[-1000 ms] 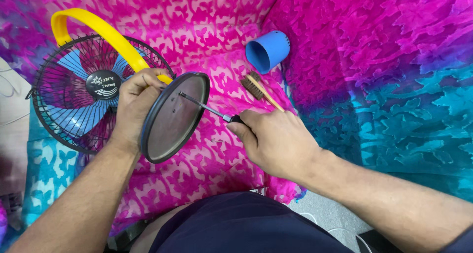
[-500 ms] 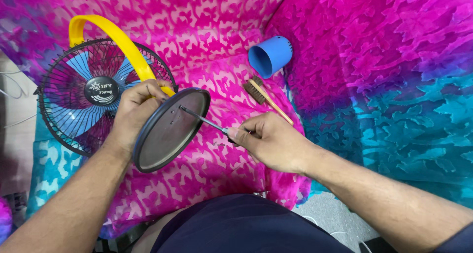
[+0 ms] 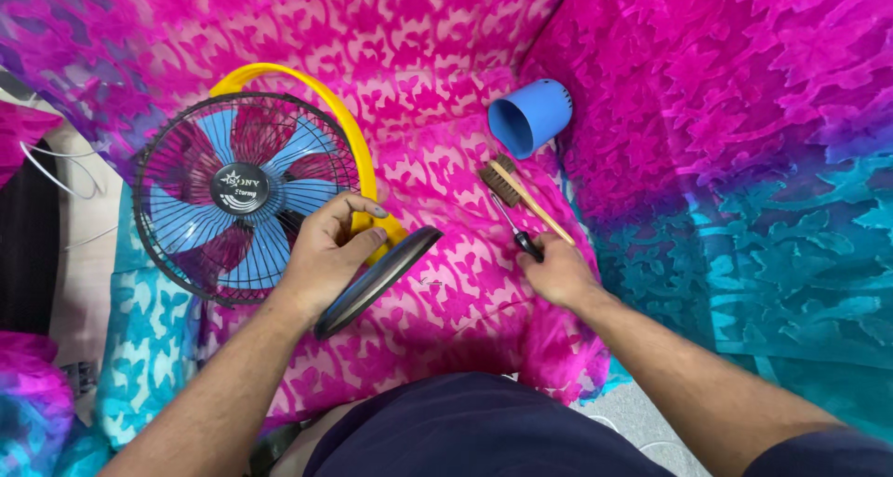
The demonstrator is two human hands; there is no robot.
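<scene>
My left hand [image 3: 326,254] grips the yellow stand [image 3: 358,184] of a small table fan where it joins the round dark base disc [image 3: 386,274]. The disc is tilted edge-on toward me. The fan [image 3: 244,191], with blue blades behind a black wire guard, lies face up on the pink cloth. My right hand [image 3: 558,271] rests low on the cloth, fingers on the black handle of a screwdriver [image 3: 517,231] whose shaft points away toward a wooden brush [image 3: 513,189].
A blue plastic cup [image 3: 530,116] lies on its side beyond the brush. Pink and teal patterned cloth [image 3: 726,161] covers the surface and rises behind and to the right. White cables [image 3: 56,175] lie at the far left. My dark-clothed lap is at the bottom.
The screwdriver left the disc's underside and my right hand carried it right, down onto the cloth beside the brush. My left hand turned the disc from face-on to edge-on.
</scene>
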